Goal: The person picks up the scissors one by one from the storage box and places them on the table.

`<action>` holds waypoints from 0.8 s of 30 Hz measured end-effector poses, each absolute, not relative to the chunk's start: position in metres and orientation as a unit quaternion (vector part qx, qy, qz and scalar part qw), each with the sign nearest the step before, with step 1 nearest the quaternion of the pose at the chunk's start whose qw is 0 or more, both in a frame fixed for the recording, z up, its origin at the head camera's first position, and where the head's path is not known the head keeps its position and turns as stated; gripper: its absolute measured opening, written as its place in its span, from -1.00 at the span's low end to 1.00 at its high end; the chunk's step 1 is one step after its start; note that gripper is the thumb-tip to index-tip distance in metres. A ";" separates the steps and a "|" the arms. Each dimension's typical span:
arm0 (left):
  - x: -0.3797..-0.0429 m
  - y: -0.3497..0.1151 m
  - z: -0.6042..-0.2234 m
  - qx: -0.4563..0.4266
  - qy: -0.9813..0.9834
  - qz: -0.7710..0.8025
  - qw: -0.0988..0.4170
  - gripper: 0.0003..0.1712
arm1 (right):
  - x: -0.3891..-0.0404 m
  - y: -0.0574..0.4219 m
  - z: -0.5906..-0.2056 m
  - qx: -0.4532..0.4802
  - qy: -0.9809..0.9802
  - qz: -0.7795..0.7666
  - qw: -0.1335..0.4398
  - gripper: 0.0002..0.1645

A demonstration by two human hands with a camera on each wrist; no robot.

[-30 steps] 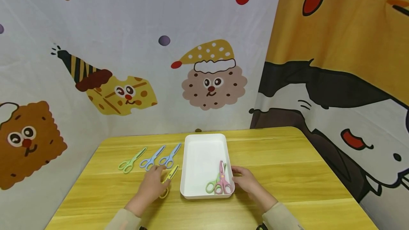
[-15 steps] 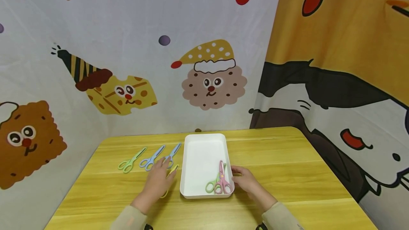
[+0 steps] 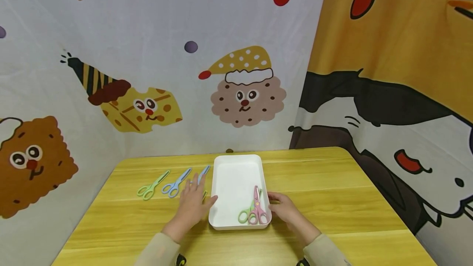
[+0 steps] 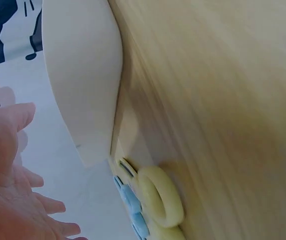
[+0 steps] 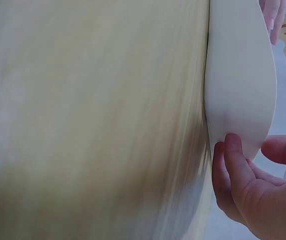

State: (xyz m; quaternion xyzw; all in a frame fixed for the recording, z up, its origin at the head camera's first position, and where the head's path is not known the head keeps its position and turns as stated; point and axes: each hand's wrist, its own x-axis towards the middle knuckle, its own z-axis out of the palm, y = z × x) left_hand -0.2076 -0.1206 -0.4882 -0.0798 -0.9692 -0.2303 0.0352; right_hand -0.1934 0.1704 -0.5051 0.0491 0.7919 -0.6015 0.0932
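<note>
My left hand (image 3: 191, 204) hovers with spread fingers beside the left wall of a white tray (image 3: 236, 171), its thumb overlapping the rim in the head view. Beneath it lies a pair of yellow scissors (image 4: 167, 200), mostly hidden from the head camera; the left wrist view shows the loops lying on the table apart from the hand. Blue scissors (image 3: 203, 171) sit just past its fingertips, partly covered. At the tray's near right side, my right hand (image 5: 263, 195) holds the wall, fingers on the outside and thumb at the rim. Pink scissors (image 3: 256, 206) overlap green scissors (image 3: 243, 216) inside the tray.
Left of my left hand, another pair of blue scissors (image 3: 176, 184) and a pair of green scissors (image 3: 153, 185) lie on the wooden table (image 3: 325, 184). A cartoon-printed cloth (image 3: 155, 24) hangs behind the table's back edge.
My left hand has left the yellow scissors' handles, moved right and forward toward the tray, and spread its fingers. The right hand and the tray have stayed put.
</note>
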 end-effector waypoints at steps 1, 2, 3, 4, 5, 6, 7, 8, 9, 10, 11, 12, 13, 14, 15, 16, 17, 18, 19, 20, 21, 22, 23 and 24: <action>-0.208 -0.119 -0.488 -0.081 -0.970 -0.228 0.034 -0.01 | -0.193 0.170 -0.505 0.048 0.791 -0.603 0.093 -0.47; -0.208 -0.117 -0.487 -0.083 -0.970 -0.227 0.036 -0.01 | -0.193 0.171 -0.505 0.047 0.791 -0.604 0.092 -0.47; -0.209 -0.115 -0.486 -0.084 -0.970 -0.224 0.036 0.00 | -0.193 0.171 -0.505 0.047 0.789 -0.605 0.092 -0.47; -0.209 -0.113 -0.486 -0.087 -0.969 -0.228 0.038 0.01 | -0.193 0.171 -0.505 0.046 0.789 -0.606 0.091 -0.47; -0.209 -0.110 -0.485 -0.088 -0.969 -0.227 0.039 0.02 | -0.193 0.171 -0.504 0.046 0.788 -0.607 0.090 -0.47; -0.210 -0.108 -0.485 -0.093 -0.968 -0.227 0.044 0.02 | -0.193 0.171 -0.504 0.046 0.787 -0.608 0.089 -0.47; -0.210 -0.105 -0.485 -0.095 -0.968 -0.226 0.044 0.02 | -0.193 0.171 -0.504 0.047 0.787 -0.608 0.089 -0.47; -0.210 -0.103 -0.486 -0.097 -0.968 -0.225 0.045 0.02 | -0.193 0.171 -0.504 0.047 0.789 -0.607 0.089 -0.47; -0.211 -0.100 -0.486 -0.100 -0.968 -0.225 0.047 0.02 | -0.193 0.170 -0.504 0.047 0.789 -0.606 0.089 -0.47; -0.211 -0.098 -0.487 -0.103 -0.968 -0.224 0.049 0.02 | -0.193 0.170 -0.504 0.047 0.789 -0.606 0.088 -0.47; -0.211 -0.095 -0.488 -0.105 -0.969 -0.220 0.050 0.02 | -0.193 0.170 -0.504 0.047 0.788 -0.607 0.089 -0.47; -0.211 -0.093 -0.488 -0.107 -0.968 -0.219 0.050 0.02 | -0.193 0.170 -0.504 0.046 0.789 -0.606 0.089 -0.47; -0.211 -0.090 -0.489 -0.110 -0.968 -0.220 0.050 0.01 | -0.193 0.170 -0.504 0.045 0.788 -0.607 0.089 -0.47; -0.211 -0.087 -0.489 -0.113 -0.968 -0.220 0.051 0.01 | -0.193 0.171 -0.504 0.044 0.787 -0.609 0.089 -0.47; -0.210 -0.085 -0.489 -0.117 -0.967 -0.220 0.053 0.00 | -0.193 0.171 -0.504 0.044 0.787 -0.609 0.089 -0.47; -0.210 -0.082 -0.490 -0.119 -0.967 -0.219 0.051 0.00 | -0.192 0.171 -0.504 0.043 0.787 -0.609 0.089 -0.47; -0.209 -0.079 -0.490 -0.122 -0.967 -0.218 0.051 -0.01 | -0.192 0.171 -0.504 0.042 0.787 -0.608 0.089 -0.47; -0.209 -0.076 -0.490 -0.124 -0.967 -0.217 0.052 -0.01 | -0.192 0.171 -0.503 0.042 0.788 -0.608 0.089 -0.47; -0.208 -0.074 -0.491 -0.127 -0.967 -0.216 0.052 -0.01 | -0.192 0.171 -0.503 0.042 0.788 -0.607 0.089 -0.47; -0.208 -0.071 -0.491 -0.128 -0.967 -0.215 0.049 -0.01 | -0.192 0.171 -0.503 0.041 0.789 -0.607 0.089 -0.47; -0.207 -0.068 -0.491 -0.130 -0.968 -0.211 0.049 -0.01 | -0.192 0.171 -0.503 0.041 0.789 -0.607 0.089 -0.47; -0.207 -0.065 -0.492 -0.130 -0.968 -0.208 0.048 -0.01 | -0.192 0.171 -0.503 0.041 0.788 -0.608 0.090 -0.47; -0.206 -0.062 -0.492 -0.131 -0.969 -0.204 0.049 -0.01 | -0.192 0.171 -0.503 0.040 0.787 -0.609 0.090 -0.47; -0.206 -0.059 -0.492 -0.134 -0.969 -0.202 0.050 -0.01 | -0.192 0.171 -0.503 0.041 0.786 -0.610 0.090 -0.47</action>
